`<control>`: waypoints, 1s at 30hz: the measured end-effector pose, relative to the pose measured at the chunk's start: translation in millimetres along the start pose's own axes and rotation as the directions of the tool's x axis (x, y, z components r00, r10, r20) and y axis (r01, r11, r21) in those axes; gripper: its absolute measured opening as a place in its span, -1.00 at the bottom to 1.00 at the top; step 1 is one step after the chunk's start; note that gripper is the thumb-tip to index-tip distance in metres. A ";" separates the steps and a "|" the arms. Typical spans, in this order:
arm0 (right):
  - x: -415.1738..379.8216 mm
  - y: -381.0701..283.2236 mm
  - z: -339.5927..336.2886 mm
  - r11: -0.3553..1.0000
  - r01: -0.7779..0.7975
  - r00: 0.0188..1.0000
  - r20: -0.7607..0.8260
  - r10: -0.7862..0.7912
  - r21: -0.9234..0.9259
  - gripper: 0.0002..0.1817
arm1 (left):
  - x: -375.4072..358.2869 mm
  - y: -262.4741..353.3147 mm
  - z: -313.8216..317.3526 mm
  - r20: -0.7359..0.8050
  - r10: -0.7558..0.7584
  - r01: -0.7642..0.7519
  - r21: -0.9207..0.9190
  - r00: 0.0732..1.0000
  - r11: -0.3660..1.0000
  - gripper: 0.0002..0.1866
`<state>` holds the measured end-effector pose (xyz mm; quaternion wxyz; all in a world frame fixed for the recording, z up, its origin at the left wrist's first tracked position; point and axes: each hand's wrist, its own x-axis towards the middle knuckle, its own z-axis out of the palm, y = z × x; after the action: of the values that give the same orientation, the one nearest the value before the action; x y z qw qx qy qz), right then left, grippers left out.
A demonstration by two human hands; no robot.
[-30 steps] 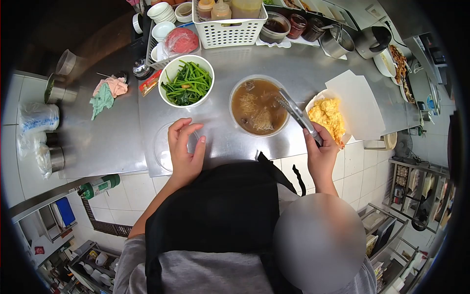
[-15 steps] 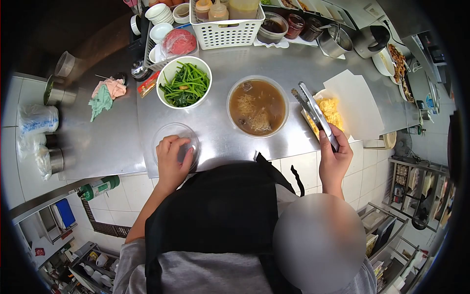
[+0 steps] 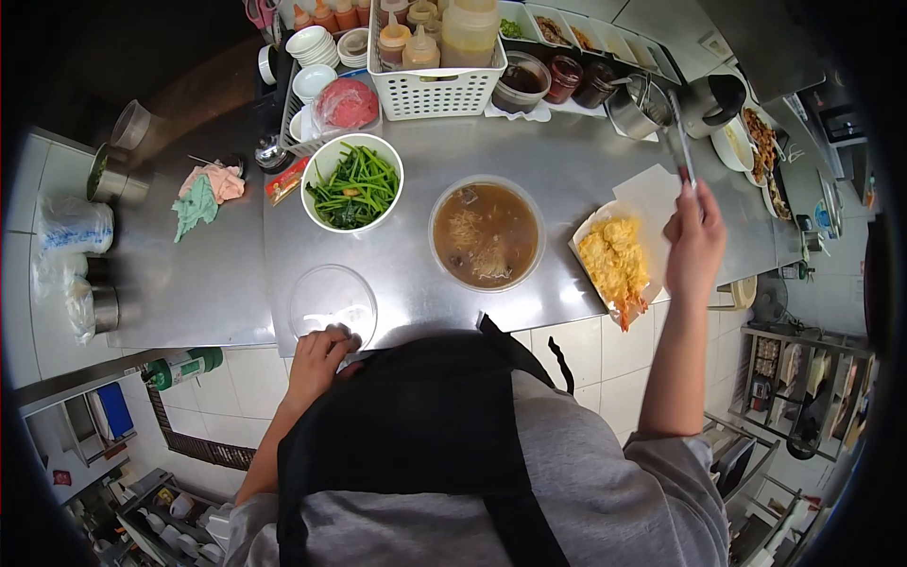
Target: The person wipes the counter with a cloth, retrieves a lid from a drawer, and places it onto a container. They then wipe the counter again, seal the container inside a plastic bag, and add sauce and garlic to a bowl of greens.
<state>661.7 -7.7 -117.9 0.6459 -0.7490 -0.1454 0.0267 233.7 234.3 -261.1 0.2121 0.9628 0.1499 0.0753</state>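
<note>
In the head view, my right hand [image 3: 696, 231] is closed around metal tongs [image 3: 682, 137]. The tips of the tongs reach the metal pot [image 3: 641, 106] at the back right. My left hand [image 3: 319, 364] has curled fingers at the near rim of a clear round plastic lid [image 3: 326, 293]; whether it grips anything is hidden. A bowl of brown noodle soup [image 3: 487, 233] sits mid-counter. To its right, a paper box [image 3: 583, 253] holds yellow battered fried food [image 3: 614, 260] with an orange-red tail end. A white bowl of green vegetables [image 3: 352, 182] stands at left.
A white basket [image 3: 439, 94] of sauce bottles stands at the back, beside dark jars [image 3: 564, 78] and a tray of small dishes [image 3: 307, 42]. Cloths [image 3: 203, 198] lie on the left of the steel counter [image 3: 217, 293]. Shelves [image 3: 803, 387] stand behind on the right.
My right hand has swung the tongs from the fried food to the back-right pot. The fried food is now uncovered to view. My left hand has drawn back from over the lid to its near rim.
</note>
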 end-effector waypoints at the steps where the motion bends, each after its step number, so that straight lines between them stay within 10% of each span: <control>1: 22.8 -2.5 -5.4 0.999 0.017 1.000 0.014 -0.017 -0.041 -0.63 | -0.9 0.8 1.1 -0.009 0.020 -0.020 0.006 1.000 1.000 -0.60; 12: 251.1 59.9 -31.8 0.777 -0.276 0.926 0.061 0.373 -0.565 -0.72 | -3.8 27.0 -2.9 -0.229 -0.102 0.104 -0.002 0.968 0.995 -0.73; 20: 251.3 54.3 -12.7 0.828 -0.262 0.900 0.183 0.395 -0.496 -0.45 | 15.1 51.0 -9.8 -0.374 -0.136 0.060 -0.208 0.917 0.976 -0.66; 23: 237.5 37.5 -9.2 0.781 -0.003 0.958 0.223 0.182 -0.624 -0.36 | 39.4 57.2 -15.2 -0.402 -0.018 -0.055 -0.170 0.915 0.984 -0.67; 25: 217.6 28.3 -6.0 0.678 0.411 0.912 0.294 -0.288 -0.609 -0.48 | 64.1 61.2 -22.8 -0.347 0.186 -0.220 -0.060 0.919 0.974 -0.72; 30: 27.5 -7.1 37.9 0.957 0.263 0.884 0.429 -0.188 -0.122 -0.59 | 125.2 77.6 -34.6 -0.241 0.431 -0.425 0.079 0.870 0.902 -0.75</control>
<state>678.1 36.4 -113.2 0.5304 -0.7583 -0.3666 0.0960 364.6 220.7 -186.3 0.1582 0.9568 -0.0403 0.2406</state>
